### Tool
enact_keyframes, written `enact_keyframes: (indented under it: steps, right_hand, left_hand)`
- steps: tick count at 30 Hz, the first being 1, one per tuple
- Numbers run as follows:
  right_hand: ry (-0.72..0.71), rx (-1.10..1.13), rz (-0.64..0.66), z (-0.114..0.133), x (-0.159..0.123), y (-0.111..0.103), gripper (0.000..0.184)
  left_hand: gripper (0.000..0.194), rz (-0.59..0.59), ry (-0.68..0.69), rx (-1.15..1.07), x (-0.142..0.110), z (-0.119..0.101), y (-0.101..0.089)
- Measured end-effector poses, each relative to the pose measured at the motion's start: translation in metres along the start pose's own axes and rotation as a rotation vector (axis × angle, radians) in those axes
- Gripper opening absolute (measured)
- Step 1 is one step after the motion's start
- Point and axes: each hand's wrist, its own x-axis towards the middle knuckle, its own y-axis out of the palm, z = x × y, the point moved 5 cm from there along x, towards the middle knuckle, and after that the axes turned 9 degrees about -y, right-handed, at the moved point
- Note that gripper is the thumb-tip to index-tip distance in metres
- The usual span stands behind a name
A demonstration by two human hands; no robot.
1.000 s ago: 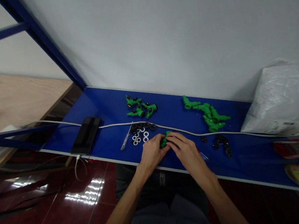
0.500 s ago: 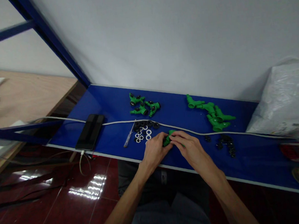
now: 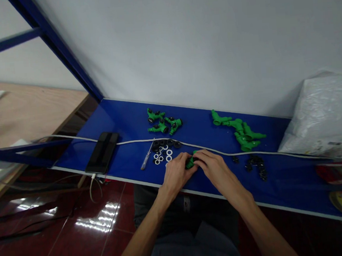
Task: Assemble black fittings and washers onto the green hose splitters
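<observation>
Between my two hands, over the front part of the blue shelf, is a green plastic hose fitting [image 3: 189, 164], mostly covered by fingers. My left hand [image 3: 177, 170] is closed around its left side. My right hand [image 3: 212, 165] grips it from the right with bent fingers; any small part pinched there is hidden. White ring washers [image 3: 168, 152] and black rings [image 3: 164, 143] lie just left of my left hand. Small black parts [image 3: 256, 164] sit to the right of my right hand.
Green Y-shaped fittings with black parts [image 3: 160, 126] lie at the back left, plain green fittings [image 3: 242, 132] at the back right. A screwdriver [image 3: 146, 160], a phone [image 3: 102, 152] and a white cable [image 3: 133, 141] are on the shelf. A wrapped package [image 3: 321, 116] stands right.
My right-hand fingers have curled further over the green fitting, covering more of it. The left hand keeps its hold. The whole view has shifted slightly.
</observation>
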Motion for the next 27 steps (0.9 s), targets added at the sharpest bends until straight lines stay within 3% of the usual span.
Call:
enact_keyframes:
  steps: [6, 15, 27]
  right_hand:
    - [-0.006, 0.005, 0.011, 0.000, -0.012, 0.001, 0.029]
    - [-0.054, -0.069, 0.156, 0.008, -0.010, -0.007, 0.041]
    - [-0.085, -0.097, 0.150, 0.008, -0.012, -0.003, 0.031]
  left_hand:
    - [0.020, 0.002, 0.007, 0.027, 0.000, 0.000, 0.000]
    - [0.023, 0.000, 0.002, 0.024, 0.001, -0.001, 0.000]
    - [0.022, 0.011, 0.003, 0.036, 0.001, 0.001, 0.002]
